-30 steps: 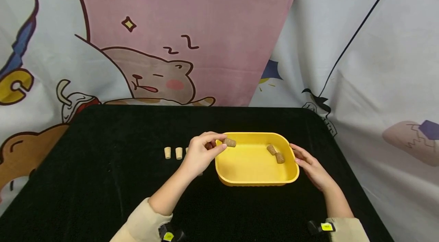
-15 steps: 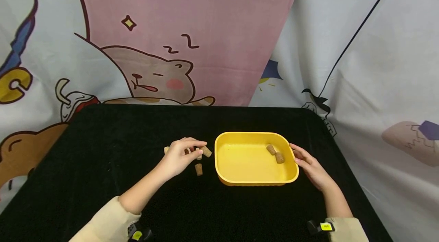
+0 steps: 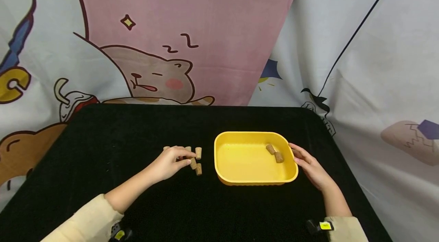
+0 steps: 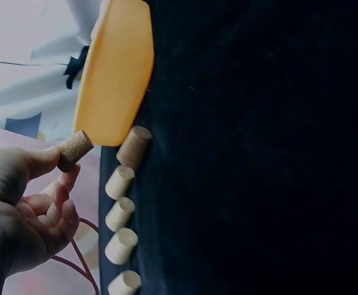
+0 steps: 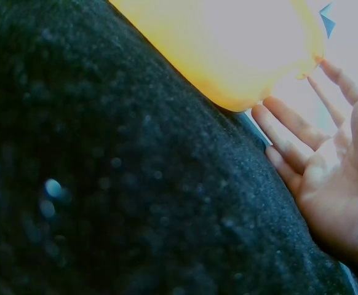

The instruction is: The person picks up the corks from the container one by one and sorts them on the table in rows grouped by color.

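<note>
My left hand (image 3: pixel 169 162) pinches a brown cork stopper (image 4: pixel 75 150) between thumb and fingertips, tilted, just over the row of corks left of the yellow tray. Several paler corks (image 4: pixel 119 214) stand in a line beneath and beside this hand, which partly hides them in the head view. A darker cork (image 3: pixel 199 169) stands nearer the person, at the end of the line towards the tray in the left wrist view. With extended fingers, my right hand (image 3: pixel 313 169) touches the right outer side of the yellow tray (image 3: pixel 255 183). Two brown corks (image 3: pixel 279 157) lie inside near its right wall.
A black cloth (image 3: pixel 103 165) covers the table under everything. Behind and to the right hangs a printed cloth backdrop (image 3: pixel 219 24) with cartoon figures, meeting the table's far edge.
Holding the cork, my left hand has moved left from above the tray's left rim to the standing corks, and lower. The right hand stays against the tray.
</note>
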Action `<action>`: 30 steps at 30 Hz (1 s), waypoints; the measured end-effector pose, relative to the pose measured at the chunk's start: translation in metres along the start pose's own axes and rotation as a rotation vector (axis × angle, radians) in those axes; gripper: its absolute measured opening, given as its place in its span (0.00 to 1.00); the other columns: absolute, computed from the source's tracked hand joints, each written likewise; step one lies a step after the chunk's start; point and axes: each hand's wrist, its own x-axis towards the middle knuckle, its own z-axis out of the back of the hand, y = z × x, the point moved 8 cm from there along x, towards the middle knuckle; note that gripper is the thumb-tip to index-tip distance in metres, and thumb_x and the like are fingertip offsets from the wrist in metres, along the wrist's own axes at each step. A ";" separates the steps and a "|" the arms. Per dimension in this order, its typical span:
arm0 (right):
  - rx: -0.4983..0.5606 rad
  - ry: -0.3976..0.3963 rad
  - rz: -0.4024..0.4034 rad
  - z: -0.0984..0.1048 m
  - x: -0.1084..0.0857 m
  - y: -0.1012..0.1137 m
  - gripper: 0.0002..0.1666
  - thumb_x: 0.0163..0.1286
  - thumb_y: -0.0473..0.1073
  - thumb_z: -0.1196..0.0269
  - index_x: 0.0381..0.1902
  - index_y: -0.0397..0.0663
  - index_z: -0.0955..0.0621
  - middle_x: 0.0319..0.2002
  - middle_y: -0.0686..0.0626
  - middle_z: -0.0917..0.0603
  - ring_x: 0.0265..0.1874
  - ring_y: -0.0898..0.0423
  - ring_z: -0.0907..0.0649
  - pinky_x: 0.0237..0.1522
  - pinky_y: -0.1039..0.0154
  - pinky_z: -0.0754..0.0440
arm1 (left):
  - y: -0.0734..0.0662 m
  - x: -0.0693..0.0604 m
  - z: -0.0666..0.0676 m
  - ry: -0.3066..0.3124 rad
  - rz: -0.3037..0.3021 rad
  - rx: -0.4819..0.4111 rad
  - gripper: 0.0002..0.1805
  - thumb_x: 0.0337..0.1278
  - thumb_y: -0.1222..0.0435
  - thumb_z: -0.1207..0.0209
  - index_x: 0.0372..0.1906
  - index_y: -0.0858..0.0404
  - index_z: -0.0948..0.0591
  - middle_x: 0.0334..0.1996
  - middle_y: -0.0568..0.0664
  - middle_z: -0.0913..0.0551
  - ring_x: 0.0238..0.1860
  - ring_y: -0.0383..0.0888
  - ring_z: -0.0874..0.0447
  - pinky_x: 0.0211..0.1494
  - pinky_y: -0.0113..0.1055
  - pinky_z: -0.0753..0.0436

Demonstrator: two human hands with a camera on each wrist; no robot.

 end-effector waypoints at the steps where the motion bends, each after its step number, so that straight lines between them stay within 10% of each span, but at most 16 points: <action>1: 0.003 0.003 0.001 0.000 0.000 0.000 0.28 0.78 0.35 0.59 0.73 0.38 0.46 0.63 0.60 0.30 0.59 0.63 0.28 0.56 0.69 0.30 | 0.003 -0.001 -0.001 0.013 0.009 -0.001 0.14 0.59 0.68 0.40 0.50 0.61 0.17 0.37 0.42 0.20 0.31 0.37 0.27 0.37 0.37 0.26; 13: 0.006 0.038 0.022 -0.001 0.001 0.002 0.28 0.78 0.35 0.59 0.73 0.41 0.46 0.64 0.59 0.31 0.60 0.63 0.29 0.56 0.69 0.31 | 0.033 -0.011 -0.015 0.102 0.056 -0.064 0.14 0.61 0.68 0.42 0.51 0.63 0.18 0.32 0.42 0.23 0.27 0.41 0.26 0.28 0.34 0.22; 30: 0.019 0.016 0.000 -0.001 0.001 0.001 0.28 0.77 0.34 0.59 0.73 0.39 0.46 0.63 0.60 0.30 0.60 0.62 0.28 0.56 0.69 0.31 | 0.049 -0.008 -0.026 0.077 0.125 -0.072 0.14 0.62 0.68 0.43 0.52 0.62 0.18 0.35 0.43 0.22 0.27 0.41 0.26 0.27 0.34 0.24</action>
